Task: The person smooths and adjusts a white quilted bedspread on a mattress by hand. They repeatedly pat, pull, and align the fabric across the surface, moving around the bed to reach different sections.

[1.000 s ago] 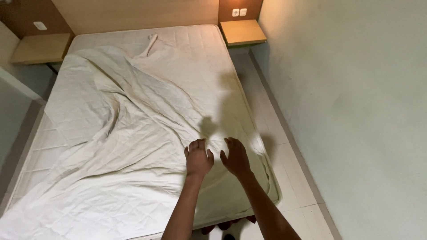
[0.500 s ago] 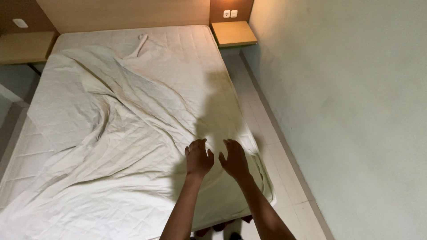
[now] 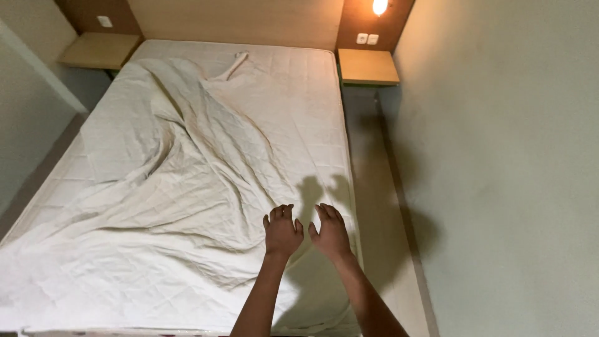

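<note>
Head view — left hand (image 3: 282, 229) | right hand (image 3: 331, 232) — both open, side by side over sheet (image 3: 168, 187)

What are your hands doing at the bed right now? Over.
Left hand and right hand open, empty, over the rumpled white sheet. Sheet bunched across mattress. Nothing blocking.

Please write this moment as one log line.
left hand: open, empty | right hand: open, empty | both above rumpled white sheet | bed
</note>
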